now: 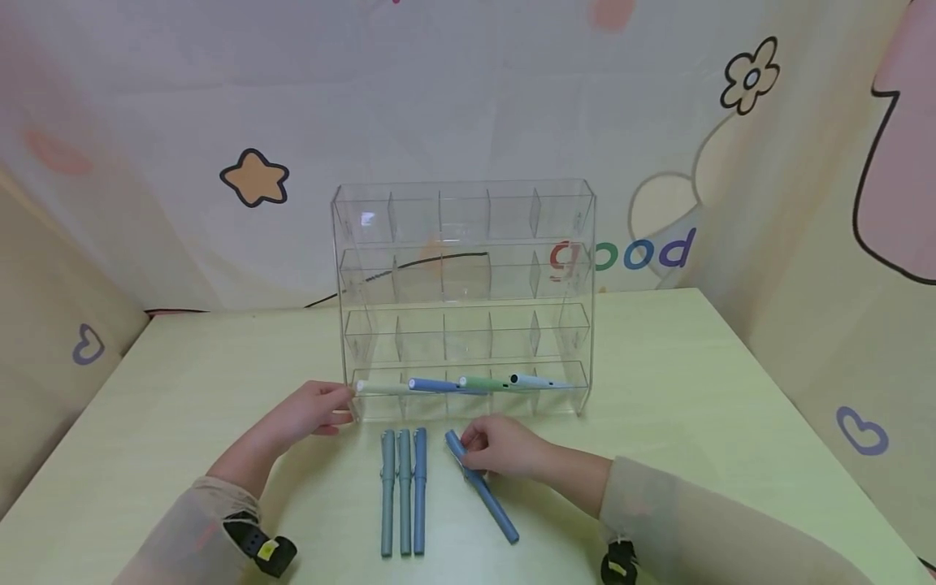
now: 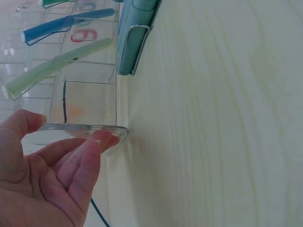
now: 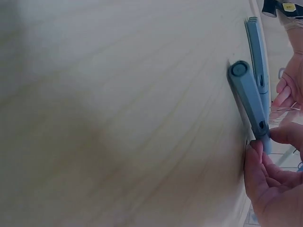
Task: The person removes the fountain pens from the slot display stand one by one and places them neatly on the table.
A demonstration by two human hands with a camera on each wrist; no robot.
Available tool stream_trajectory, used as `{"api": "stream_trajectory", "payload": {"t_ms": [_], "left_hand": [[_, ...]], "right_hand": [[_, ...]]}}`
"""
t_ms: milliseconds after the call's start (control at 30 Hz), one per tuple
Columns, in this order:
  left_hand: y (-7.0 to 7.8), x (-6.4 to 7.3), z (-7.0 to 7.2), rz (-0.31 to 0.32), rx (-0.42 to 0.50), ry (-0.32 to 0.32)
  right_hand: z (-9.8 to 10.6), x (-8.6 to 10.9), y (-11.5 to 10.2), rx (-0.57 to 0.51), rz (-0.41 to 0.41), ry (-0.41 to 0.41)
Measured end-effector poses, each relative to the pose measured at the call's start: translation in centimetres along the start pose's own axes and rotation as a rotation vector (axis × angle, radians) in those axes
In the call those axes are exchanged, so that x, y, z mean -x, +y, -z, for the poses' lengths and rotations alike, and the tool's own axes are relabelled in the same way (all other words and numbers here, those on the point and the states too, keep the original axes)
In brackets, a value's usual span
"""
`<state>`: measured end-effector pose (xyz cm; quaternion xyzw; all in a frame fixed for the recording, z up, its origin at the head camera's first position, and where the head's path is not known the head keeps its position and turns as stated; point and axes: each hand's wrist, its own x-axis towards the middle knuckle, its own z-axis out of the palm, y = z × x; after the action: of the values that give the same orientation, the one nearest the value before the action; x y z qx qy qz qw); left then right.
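A clear acrylic rack with several tiers of compartments stands upright on the table. My left hand pinches its lower left side edge between thumb and fingers; the left wrist view shows the side panel between them. My right hand holds a blue pen near its upper end, in front of the rack. This pen lies at a slant, with its far end toward the rack. Left of it, three capped pens, two grey-green and one blue, lie side by side on the table.
Across the rack's lowest tier lie a pale green pen, a blue pen, a green pen and a light blue pen. A patterned cloth hangs behind the pale wooden table.
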<state>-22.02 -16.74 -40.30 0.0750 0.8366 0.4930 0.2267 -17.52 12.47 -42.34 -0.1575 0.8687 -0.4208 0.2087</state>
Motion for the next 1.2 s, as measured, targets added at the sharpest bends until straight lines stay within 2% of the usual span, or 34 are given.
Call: {"api": "stream_trajectory", "payload": {"t_ms": [133, 300, 667, 1200], "left_hand": [[-0.1, -0.2, 0.0, -0.006, -0.007, -0.005], [-0.2, -0.1, 0.1, -0.003, -0.011, -0.003], [-0.2, -0.2, 0.2, -0.003, 0.001, -0.018], [0.0, 0.0, 0.2, -0.01, -0.012, -0.029]], "right_hand": [[0.0, -0.3, 0.1, 0.093, 0.005, 0.002], [0.0, -0.2, -0.3, 0.133, 0.014, -0.002], [-0.1, -0.1, -0.6, 0.084, -0.033, -0.003], [-1.1, -1.3, -1.2, 0.062, -0.025, -0.005]]}}
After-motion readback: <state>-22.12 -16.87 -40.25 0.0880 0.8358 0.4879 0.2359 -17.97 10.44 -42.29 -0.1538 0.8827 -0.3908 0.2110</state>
